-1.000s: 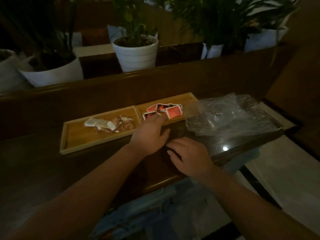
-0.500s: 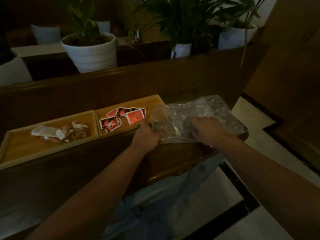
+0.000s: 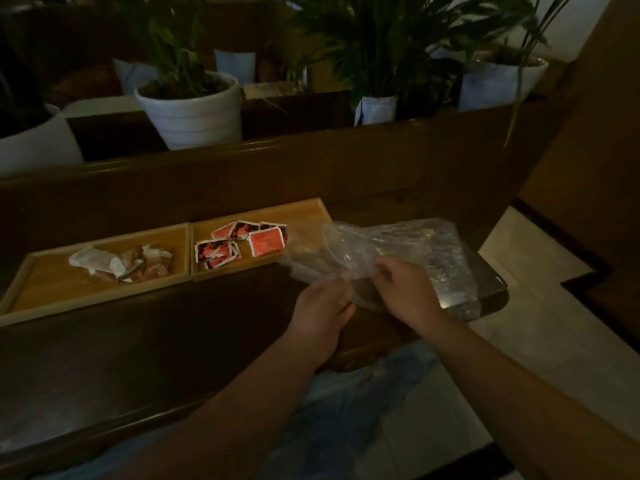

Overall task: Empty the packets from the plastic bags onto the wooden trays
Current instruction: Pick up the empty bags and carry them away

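Note:
Two wooden trays lie side by side on the dark ledge. The left tray (image 3: 45,289) holds white and brownish packets (image 3: 121,263). The right tray (image 3: 304,216) holds several red and black packets (image 3: 242,242). A clear plastic bag (image 3: 349,244) is lifted just right of the right tray, pinched between my left hand (image 3: 323,303) and my right hand (image 3: 407,291). More crumpled clear plastic (image 3: 440,258) lies on the ledge beyond my right hand. I cannot tell whether anything is inside the held bag.
A dark wooden rail (image 3: 311,157) rises behind the trays. Behind it stand white plant pots (image 3: 194,109) with green plants. The ledge ends at a rounded corner (image 3: 491,296) on the right, with pale floor (image 3: 540,327) below.
Both hands left the spot in front of the right tray, moved right to the plastic, took hold of one bag and lifted it off the ledge. The view also swung right.

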